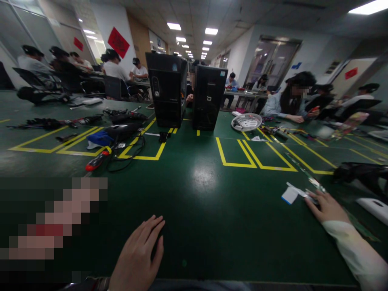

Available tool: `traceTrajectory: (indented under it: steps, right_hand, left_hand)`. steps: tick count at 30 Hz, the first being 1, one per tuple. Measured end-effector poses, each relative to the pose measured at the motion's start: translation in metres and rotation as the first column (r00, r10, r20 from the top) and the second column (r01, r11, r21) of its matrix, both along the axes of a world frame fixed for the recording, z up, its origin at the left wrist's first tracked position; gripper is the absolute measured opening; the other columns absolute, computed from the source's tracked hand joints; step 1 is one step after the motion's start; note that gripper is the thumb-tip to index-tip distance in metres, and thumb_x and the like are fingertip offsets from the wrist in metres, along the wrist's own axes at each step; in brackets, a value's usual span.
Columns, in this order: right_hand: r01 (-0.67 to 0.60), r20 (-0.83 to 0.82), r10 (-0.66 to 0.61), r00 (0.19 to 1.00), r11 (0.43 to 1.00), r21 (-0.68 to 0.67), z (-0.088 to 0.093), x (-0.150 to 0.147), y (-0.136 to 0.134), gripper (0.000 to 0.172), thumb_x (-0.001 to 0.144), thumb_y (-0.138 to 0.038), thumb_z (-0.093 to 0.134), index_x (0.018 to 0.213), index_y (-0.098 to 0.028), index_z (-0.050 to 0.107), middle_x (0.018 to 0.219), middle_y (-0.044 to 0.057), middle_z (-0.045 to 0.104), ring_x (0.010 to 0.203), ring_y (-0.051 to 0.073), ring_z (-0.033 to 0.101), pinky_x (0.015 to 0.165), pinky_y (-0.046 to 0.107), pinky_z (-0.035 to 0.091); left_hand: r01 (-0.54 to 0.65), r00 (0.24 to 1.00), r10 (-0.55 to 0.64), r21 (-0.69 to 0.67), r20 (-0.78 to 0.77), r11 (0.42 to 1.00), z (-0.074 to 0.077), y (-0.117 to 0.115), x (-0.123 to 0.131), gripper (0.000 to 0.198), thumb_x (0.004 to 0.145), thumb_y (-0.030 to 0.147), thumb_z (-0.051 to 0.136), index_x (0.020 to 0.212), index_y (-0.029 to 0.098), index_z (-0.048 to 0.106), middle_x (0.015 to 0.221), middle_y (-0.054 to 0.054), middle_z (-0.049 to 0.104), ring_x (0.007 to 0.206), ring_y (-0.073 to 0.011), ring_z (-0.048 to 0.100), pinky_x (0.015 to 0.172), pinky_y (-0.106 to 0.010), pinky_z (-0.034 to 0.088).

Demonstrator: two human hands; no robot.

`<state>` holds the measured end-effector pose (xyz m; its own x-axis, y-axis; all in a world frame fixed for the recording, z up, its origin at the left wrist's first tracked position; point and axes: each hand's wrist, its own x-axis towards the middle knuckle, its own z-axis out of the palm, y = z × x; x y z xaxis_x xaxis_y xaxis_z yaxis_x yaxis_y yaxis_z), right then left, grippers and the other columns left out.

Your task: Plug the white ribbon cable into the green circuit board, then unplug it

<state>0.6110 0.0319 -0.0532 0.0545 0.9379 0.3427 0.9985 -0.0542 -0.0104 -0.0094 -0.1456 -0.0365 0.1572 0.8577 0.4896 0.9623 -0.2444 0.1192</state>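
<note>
Near the front edge of the green table (200, 226), my left hand (136, 252) rests with its fingers stretched out and holds nothing. Far to the right, my right hand (330, 208) is closed at the end of a white flat ribbon cable (294, 188). Its fingertips partly hide the cable. The cable has a white tab with a blue edge (289, 196). Beyond the fingers runs a narrow green circuit strip (303, 169). A red-and-black screwdriver (97, 161) lies on the left, away from both hands.
Two black computer towers (169, 89) stand upright at the table's far side. Cables and a blue-and-black tool (113, 135) lie left; a white round basket (246, 122) stands right. A black object (360, 173) sits at far right. Pixelation covers the lower left. People sit around.
</note>
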Motion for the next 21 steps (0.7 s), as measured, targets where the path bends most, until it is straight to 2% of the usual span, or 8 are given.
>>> traceTrajectory:
  steps: [3, 6, 8, 15, 21]
  right_hand:
    - [-0.137, -0.050, 0.133, 0.990, 0.986, -0.099, 0.006, -0.035, -0.004, 0.055, 0.084, -0.045, 0.036, 0.116, -0.007, 0.060, 0.128, 0.023, 0.054, 0.126, 0.036, 0.043, 0.105, 0.047, 0.037]
    - [-0.295, -0.058, 0.293, 0.954, 0.955, -0.032, 0.009, -0.078, -0.007, 0.051, 0.086, -0.046, 0.035, 0.117, -0.015, 0.061, 0.124, 0.017, 0.059, 0.120, 0.033, 0.051, 0.099, 0.052, 0.041]
    - [-0.407, -0.050, 0.407, 0.912, 0.913, 0.014, 0.008, -0.109, -0.009, 0.048, 0.089, -0.046, 0.035, 0.118, -0.018, 0.061, 0.123, 0.015, 0.060, 0.117, 0.031, 0.053, 0.097, 0.054, 0.043]
    - [-0.721, -0.073, 0.725, 0.685, 0.689, 0.078, 0.010, -0.212, -0.018, 0.039, 0.095, -0.035, 0.035, 0.124, -0.022, 0.057, 0.125, 0.012, 0.056, 0.119, 0.026, 0.051, 0.100, 0.050, 0.042]
    - [-0.855, -0.168, 0.848, 0.503, 0.517, 0.048, 0.026, -0.295, -0.029, 0.036, 0.093, -0.029, 0.042, 0.125, -0.019, 0.055, 0.123, 0.014, 0.054, 0.114, 0.024, 0.050, 0.093, 0.044, 0.046]
  left_hand:
    - [-0.001, 1.000, 0.001, 0.003, -0.005, 1.000, 0.001, 0.000, 0.001, 0.036, 0.090, 0.034, 0.045, 0.121, 0.020, 0.056, 0.122, -0.008, 0.063, 0.113, -0.0258, 0.059, 0.092, -0.043, 0.051]
    - [0.001, 1.000, -0.001, 0.004, -0.007, 1.000, 0.002, 0.001, 0.002, 0.036, 0.091, 0.035, 0.044, 0.121, 0.020, 0.056, 0.121, -0.008, 0.063, 0.112, -0.0258, 0.059, 0.091, -0.044, 0.052]
    - [0.004, 1.000, -0.004, -0.004, -0.011, 1.000, 0.003, 0.001, 0.002, 0.036, 0.091, 0.035, 0.044, 0.121, 0.020, 0.056, 0.122, -0.009, 0.063, 0.113, -0.0258, 0.059, 0.091, -0.043, 0.052]
    - [0.001, 1.000, -0.001, -0.009, -0.014, 1.000, 0.002, 0.001, 0.002, 0.036, 0.091, 0.034, 0.044, 0.121, 0.019, 0.057, 0.122, -0.009, 0.063, 0.112, -0.0256, 0.059, 0.092, -0.044, 0.051]
    - [-0.002, 1.000, 0.002, 0.001, -0.013, 1.000, -0.002, 0.001, 0.000, 0.036, 0.090, 0.034, 0.045, 0.121, 0.019, 0.057, 0.122, -0.009, 0.062, 0.112, -0.0255, 0.059, 0.092, -0.043, 0.050]
